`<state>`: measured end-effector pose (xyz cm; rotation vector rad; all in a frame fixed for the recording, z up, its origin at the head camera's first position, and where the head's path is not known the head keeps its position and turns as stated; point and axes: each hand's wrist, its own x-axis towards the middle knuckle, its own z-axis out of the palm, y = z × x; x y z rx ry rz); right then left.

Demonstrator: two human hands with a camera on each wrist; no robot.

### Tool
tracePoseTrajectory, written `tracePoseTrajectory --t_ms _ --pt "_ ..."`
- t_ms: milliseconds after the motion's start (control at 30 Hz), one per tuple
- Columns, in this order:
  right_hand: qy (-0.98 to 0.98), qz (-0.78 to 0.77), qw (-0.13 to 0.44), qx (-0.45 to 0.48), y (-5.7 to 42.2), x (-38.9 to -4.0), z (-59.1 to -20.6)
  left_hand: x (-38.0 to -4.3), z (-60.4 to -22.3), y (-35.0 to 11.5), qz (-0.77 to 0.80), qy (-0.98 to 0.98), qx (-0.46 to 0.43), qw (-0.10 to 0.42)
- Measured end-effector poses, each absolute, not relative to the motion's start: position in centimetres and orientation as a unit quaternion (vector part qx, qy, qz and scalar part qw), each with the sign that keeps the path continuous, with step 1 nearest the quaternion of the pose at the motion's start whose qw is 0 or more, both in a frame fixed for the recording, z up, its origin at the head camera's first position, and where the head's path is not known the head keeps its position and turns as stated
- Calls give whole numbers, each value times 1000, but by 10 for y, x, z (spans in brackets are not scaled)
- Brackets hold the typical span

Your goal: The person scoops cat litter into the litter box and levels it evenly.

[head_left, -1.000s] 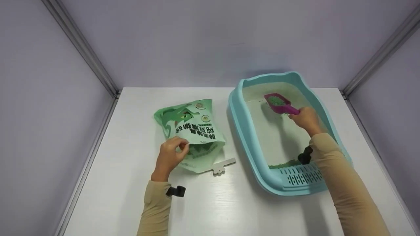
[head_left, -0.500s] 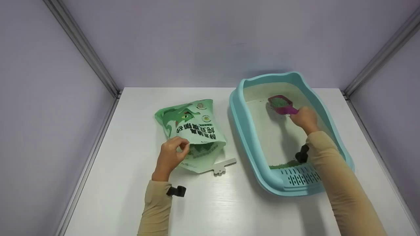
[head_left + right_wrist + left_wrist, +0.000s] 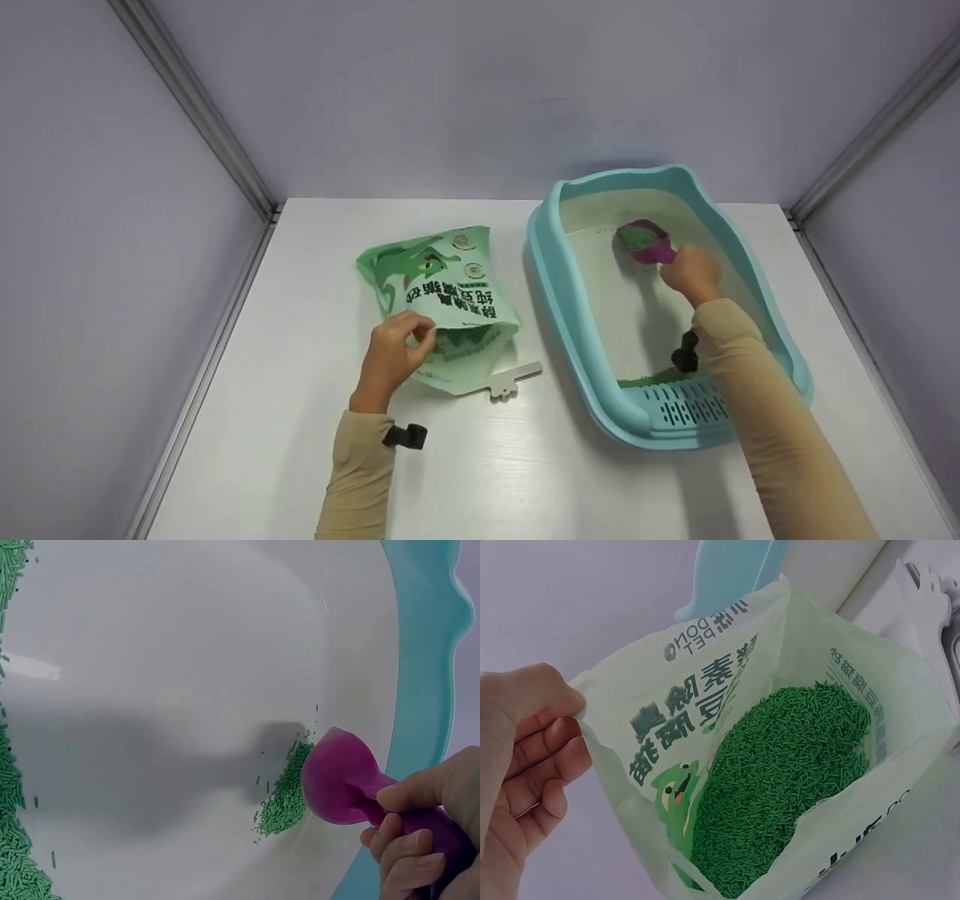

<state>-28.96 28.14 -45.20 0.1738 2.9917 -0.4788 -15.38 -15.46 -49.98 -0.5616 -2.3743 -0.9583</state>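
Observation:
My left hand (image 3: 394, 356) pinches the rim of a green cat litter bag (image 3: 442, 281) between thumb and finger. The bag lies on the table with its mouth held apart, and green litter pellets (image 3: 787, 765) fill its inside in the left wrist view. Over at the right, my right hand (image 3: 694, 274) grips the handle of a purple scoop (image 3: 657, 253), which is inside the blue litter box (image 3: 559, 259). In the right wrist view the scoop is tipped with its rounded back toward the camera. A small pile of pellets (image 3: 285, 799) lies at its edge on the pale box floor.
A band of pellets (image 3: 649, 379) runs along the near end of the box floor, beside a slotted ledge (image 3: 686, 409). A grey-white clip (image 3: 504, 381) rests by the bag's mouth. The white table (image 3: 480, 480) is bounded by pale walls with metal corner posts.
The scoop has moved slightly right and tilted, and it appears lower in the box. The right forearm has shifted left. The left hand still holds the bag's rim in place.

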Motion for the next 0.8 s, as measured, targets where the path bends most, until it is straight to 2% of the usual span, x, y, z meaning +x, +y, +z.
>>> tracePoseTrajectory --t_ms 267,500,800 --pt "988 -136 60 50 277 -292 -454 -154 -500 -154 -357 -872 -210 263" --pt "993 -109 43 34 274 -291 -457 -154 -502 -155 -350 -867 -218 281" --pt "995 -88 35 2 264 -288 -458 -154 -500 -154 -351 -871 -213 269"
